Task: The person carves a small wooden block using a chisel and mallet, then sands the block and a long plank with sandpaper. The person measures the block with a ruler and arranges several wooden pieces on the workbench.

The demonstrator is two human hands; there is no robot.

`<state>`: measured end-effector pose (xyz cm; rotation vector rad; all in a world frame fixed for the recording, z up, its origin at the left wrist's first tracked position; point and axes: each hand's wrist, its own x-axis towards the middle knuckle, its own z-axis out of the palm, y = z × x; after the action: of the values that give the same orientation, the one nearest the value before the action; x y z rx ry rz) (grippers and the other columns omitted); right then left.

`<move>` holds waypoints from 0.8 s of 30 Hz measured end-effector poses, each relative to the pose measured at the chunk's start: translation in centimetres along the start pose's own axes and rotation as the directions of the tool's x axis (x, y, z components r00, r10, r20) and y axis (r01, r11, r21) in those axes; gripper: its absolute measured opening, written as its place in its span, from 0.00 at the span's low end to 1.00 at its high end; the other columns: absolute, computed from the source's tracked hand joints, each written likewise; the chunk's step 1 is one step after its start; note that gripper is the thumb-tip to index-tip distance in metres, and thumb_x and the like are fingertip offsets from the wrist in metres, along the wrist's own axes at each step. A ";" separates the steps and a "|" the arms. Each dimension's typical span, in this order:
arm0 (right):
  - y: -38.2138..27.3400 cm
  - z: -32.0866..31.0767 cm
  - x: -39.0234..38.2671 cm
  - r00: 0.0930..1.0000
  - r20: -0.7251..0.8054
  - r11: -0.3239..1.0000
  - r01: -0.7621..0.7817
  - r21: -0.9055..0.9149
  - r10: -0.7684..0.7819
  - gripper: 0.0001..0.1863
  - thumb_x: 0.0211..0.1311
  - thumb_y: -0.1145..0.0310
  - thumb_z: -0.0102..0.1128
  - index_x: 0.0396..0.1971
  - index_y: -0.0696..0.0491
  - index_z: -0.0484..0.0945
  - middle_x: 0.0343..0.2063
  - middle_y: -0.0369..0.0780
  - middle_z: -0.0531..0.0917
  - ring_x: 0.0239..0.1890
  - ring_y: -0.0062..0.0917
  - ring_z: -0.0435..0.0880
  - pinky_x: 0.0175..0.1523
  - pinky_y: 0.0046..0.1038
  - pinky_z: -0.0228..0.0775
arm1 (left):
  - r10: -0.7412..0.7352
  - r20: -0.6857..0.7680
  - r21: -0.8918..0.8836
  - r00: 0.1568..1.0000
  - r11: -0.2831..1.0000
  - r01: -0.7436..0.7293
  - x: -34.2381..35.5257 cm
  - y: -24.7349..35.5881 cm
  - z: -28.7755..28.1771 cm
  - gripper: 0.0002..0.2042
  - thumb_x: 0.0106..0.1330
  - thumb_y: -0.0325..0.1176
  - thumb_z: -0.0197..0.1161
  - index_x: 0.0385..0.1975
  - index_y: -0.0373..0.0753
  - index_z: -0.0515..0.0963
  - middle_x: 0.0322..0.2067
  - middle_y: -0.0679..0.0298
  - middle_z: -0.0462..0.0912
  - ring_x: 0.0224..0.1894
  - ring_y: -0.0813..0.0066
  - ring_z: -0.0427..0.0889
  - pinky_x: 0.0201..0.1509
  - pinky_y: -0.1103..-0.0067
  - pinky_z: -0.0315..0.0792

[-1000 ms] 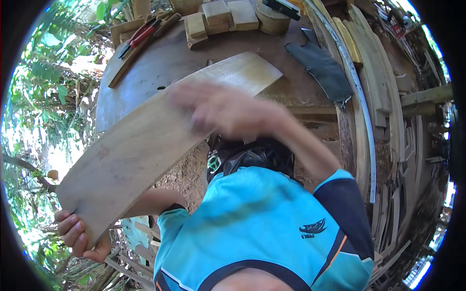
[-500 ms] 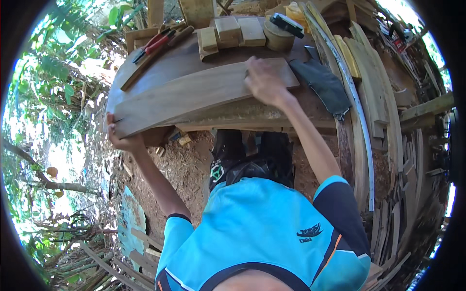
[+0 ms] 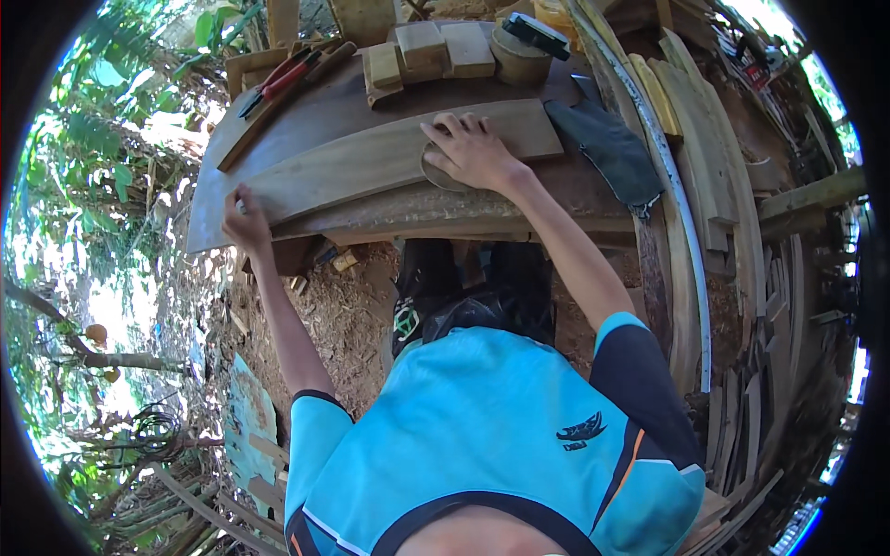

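A long, flat wooden board [image 3: 352,167] lies slantwise on the workbench [image 3: 306,111]. Over its left end my left hand [image 3: 246,221] is closed, with a small pale bit of something showing between the fingers. My right hand [image 3: 475,153] is at the right half of the board, fingers bent over its face. Beneath the thumb and palm is a thin, round, brown piece [image 3: 443,174] that juts past the board's near edge; its kind is unclear. A dark cloth-like pouch [image 3: 607,153] rests just beyond the board's right end.
Red-handled pliers [image 3: 283,76] lie at the bench's far left beside a wooden strip [image 3: 269,116]. Several wood blocks [image 3: 422,46] and a round container [image 3: 519,57] with a dark object [image 3: 536,35] on top line the back. Long planks [image 3: 700,148] and a pale curved strip [image 3: 681,204] stand right.
My left hand has let go of the board's left corner and closed a little farther in. The right hand has shifted left and nearer, and the round piece now shows under it.
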<state>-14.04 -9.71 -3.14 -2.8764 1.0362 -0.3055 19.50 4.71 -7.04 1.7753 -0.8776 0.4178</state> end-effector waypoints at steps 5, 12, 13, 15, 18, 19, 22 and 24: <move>-3.3 2.0 3.8 0.905 -0.158 0.898 -0.346 0.273 0.396 0.22 0.58 0.55 0.49 0.50 0.50 0.70 0.46 0.43 0.68 0.51 0.36 0.66 0.58 0.41 0.53 | 0.282 0.430 -0.296 0.858 0.941 -0.161 -4.7 15.2 4.6 0.15 0.65 0.36 0.51 0.48 0.37 0.72 0.48 0.55 0.75 0.53 0.63 0.72 0.58 0.72 0.62; 5.8 1.6 2.0 0.893 -0.425 0.988 -0.145 0.046 0.151 0.20 0.57 0.59 0.48 0.50 0.49 0.71 0.50 0.42 0.72 0.57 0.35 0.65 0.62 0.39 0.50 | 0.472 0.664 -0.085 0.580 0.818 -0.569 -8.5 16.7 12.9 0.22 0.68 0.44 0.38 0.60 0.44 0.60 0.60 0.56 0.60 0.63 0.56 0.57 0.65 0.67 0.51; 7.3 1.4 0.3 0.911 -0.345 0.973 -0.228 0.035 0.226 0.22 0.59 0.57 0.47 0.51 0.49 0.70 0.52 0.43 0.70 0.58 0.35 0.64 0.63 0.40 0.49 | 0.425 0.719 -0.042 0.549 0.816 -0.577 -8.7 17.8 11.6 0.22 0.68 0.44 0.37 0.60 0.45 0.61 0.61 0.58 0.59 0.64 0.58 0.56 0.66 0.68 0.50; 7.9 0.5 -0.5 0.921 -0.261 0.957 -0.287 0.043 0.288 0.23 0.60 0.55 0.45 0.53 0.49 0.69 0.54 0.43 0.69 0.60 0.34 0.62 0.65 0.40 0.47 | 0.324 0.756 0.063 0.569 0.829 -0.556 -7.6 17.1 9.8 0.22 0.68 0.45 0.36 0.60 0.48 0.60 0.62 0.60 0.58 0.65 0.60 0.55 0.67 0.69 0.47; 8.3 0.2 -1.5 0.922 -0.180 0.939 -0.334 0.084 0.344 0.25 0.60 0.53 0.44 0.53 0.49 0.69 0.56 0.44 0.67 0.61 0.33 0.61 0.66 0.39 0.44 | 0.050 0.772 0.280 0.634 0.868 -0.410 -3.3 12.8 6.4 0.22 0.67 0.43 0.39 0.60 0.44 0.60 0.62 0.59 0.58 0.66 0.59 0.52 0.68 0.67 0.44; 7.7 -0.1 -1.2 0.926 -0.186 0.944 -0.315 0.100 0.329 0.24 0.60 0.53 0.44 0.53 0.50 0.69 0.55 0.44 0.68 0.61 0.33 0.61 0.66 0.39 0.44 | 0.021 0.708 -0.091 0.706 0.994 0.062 -1.2 7.8 5.7 0.23 0.67 0.42 0.38 0.61 0.42 0.58 0.63 0.60 0.56 0.67 0.62 0.50 0.68 0.68 0.43; 7.2 -0.1 -0.8 0.927 -0.194 0.944 -0.301 0.132 0.322 0.24 0.60 0.53 0.44 0.53 0.50 0.70 0.54 0.44 0.69 0.61 0.33 0.62 0.66 0.39 0.44 | 0.150 0.619 0.160 0.771 0.937 -0.310 2.6 2.0 2.0 0.24 0.66 0.38 0.38 0.60 0.34 0.58 0.62 0.56 0.57 0.66 0.57 0.50 0.68 0.67 0.44; 7.7 0.1 -1.2 0.918 -0.203 0.939 -0.319 0.129 0.340 0.24 0.60 0.54 0.44 0.52 0.50 0.70 0.54 0.44 0.69 0.61 0.33 0.62 0.66 0.39 0.44 | -0.018 0.709 0.376 0.705 0.856 -0.355 1.7 2.7 2.4 0.24 0.67 0.40 0.38 0.60 0.35 0.59 0.62 0.57 0.57 0.66 0.58 0.50 0.68 0.69 0.43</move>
<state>-19.78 -14.89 -4.46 -2.5650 1.4760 -0.6429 18.30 1.41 -5.07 2.3934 -1.5983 0.0625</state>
